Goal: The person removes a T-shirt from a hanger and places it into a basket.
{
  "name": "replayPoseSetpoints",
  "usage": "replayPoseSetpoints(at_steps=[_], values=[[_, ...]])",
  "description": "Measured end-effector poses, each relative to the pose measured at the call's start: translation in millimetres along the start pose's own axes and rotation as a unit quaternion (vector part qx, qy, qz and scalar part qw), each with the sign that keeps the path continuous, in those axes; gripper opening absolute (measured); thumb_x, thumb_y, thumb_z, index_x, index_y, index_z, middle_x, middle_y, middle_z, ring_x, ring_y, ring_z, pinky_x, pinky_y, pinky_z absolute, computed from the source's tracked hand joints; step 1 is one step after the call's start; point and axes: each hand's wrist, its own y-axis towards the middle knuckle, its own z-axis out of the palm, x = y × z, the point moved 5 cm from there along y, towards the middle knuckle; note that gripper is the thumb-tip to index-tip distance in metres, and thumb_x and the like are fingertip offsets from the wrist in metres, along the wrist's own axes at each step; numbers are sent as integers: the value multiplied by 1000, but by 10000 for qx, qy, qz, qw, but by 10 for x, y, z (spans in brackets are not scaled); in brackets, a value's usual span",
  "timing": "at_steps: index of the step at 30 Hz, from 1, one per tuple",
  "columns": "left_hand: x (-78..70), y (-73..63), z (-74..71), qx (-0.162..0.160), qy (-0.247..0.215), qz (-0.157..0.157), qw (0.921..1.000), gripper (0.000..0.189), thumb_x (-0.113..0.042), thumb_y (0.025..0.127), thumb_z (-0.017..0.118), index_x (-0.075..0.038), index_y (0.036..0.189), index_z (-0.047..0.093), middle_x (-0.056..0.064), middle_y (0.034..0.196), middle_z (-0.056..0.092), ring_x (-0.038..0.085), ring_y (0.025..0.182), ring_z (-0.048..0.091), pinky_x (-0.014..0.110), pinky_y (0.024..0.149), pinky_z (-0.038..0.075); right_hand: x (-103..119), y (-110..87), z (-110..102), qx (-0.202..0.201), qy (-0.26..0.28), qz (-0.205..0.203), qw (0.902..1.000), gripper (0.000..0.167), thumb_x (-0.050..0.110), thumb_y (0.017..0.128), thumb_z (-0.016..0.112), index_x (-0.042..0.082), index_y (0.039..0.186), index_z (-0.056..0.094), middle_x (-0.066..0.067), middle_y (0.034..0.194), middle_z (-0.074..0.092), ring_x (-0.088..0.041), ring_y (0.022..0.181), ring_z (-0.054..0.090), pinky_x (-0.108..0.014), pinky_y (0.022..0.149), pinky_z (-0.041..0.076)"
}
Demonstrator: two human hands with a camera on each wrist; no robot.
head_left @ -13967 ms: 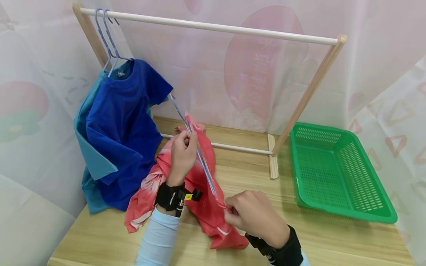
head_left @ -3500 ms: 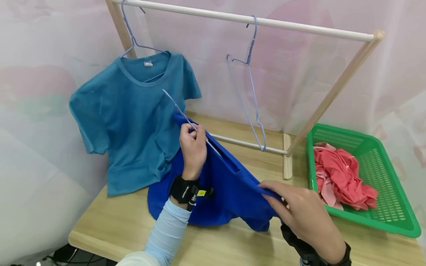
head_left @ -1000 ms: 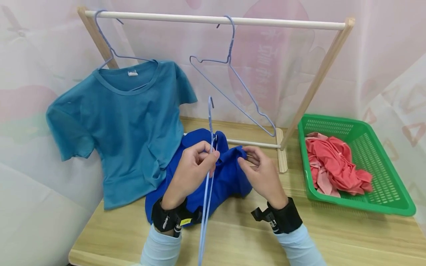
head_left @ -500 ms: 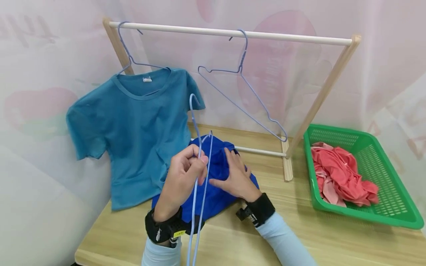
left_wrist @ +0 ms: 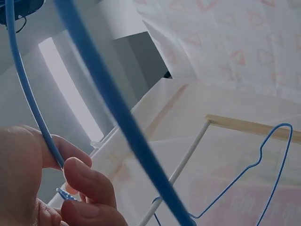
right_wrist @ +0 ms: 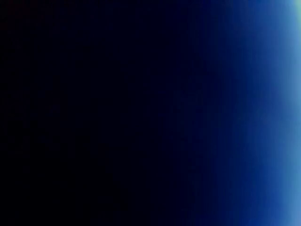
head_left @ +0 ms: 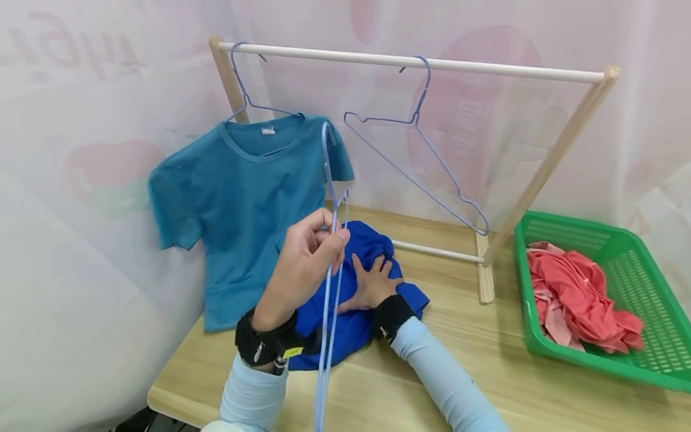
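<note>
In the head view my left hand (head_left: 305, 261) pinches a light-blue wire hanger (head_left: 329, 174), held upright with its hook at the top. The hanger is clear of fabric. My right hand (head_left: 372, 286) lies with fingers spread on a crumpled blue T-shirt (head_left: 353, 336) on the table. Up close in the left wrist view, thumb and fingers (left_wrist: 91, 188) are bent around the hanger wire (left_wrist: 124, 120). The right wrist view is almost all dark, with a blue blur. Behind the left hand, a teal T-shirt (head_left: 243, 198) hangs on another hanger.
A rack with a white rail (head_left: 345, 56) and wooden legs stands at the back. One bare hanger (head_left: 418, 114) hangs mid-rail. To the right, a green basket (head_left: 522, 288) holds red and pink clothing (head_left: 577, 294). The wooden table's (head_left: 178, 384) edge is at lower left.
The red garment, on a hanger earlier, now lies in the basket. The hanger has come out of the blue T-shirt. My right hand went from pinching that shirt to lying spread on it.
</note>
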Motion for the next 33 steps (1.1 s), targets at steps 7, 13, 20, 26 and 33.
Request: replayPoseSetpoints(at_steps=[7,13,20,26,33], values=[[-137,465,-20,-136,377,169,9991,16,-14,102,52,-4,90,51,0,58,48,15,42,36,29,43,27,-27,87,-134,113,-140,46,9998,112,66,71,89,24,162,40,-34,163,31,-61,150,29,-86,100,39],[-111,1005,-49,-229,836,-298,9958,18,-18,106,55,-8,91,53,0,57,47,19,49,41,30,52,32,-76,169,-159,-520,-69,120,9986,82,35,74,95,18,144,56,-32,151,43,-59,135,46,-80,91,49],[74,1541,-65,-125,1515,-674,9861,18,-18,108,50,-9,93,53,0,60,52,14,48,40,25,49,28,-110,295,-41,-717,-614,326,9950,69,30,80,89,18,139,57,-31,138,55,-57,118,56,-70,84,55],[303,1728,-96,-116,1632,-905,9824,17,-18,110,47,-8,97,52,1,66,54,14,51,42,24,51,30,-128,386,-24,-501,-922,566,9929,69,35,83,87,17,143,59,-29,137,59,-52,119,62,-62,88,59],[558,1752,-141,-78,1531,-1247,9803,20,-22,111,46,-9,97,51,4,70,54,16,57,46,25,55,34,-134,468,-63,-783,-1648,341,9826,33,29,88,81,12,115,76,-15,110,76,-30,96,73,-47,74,64]])
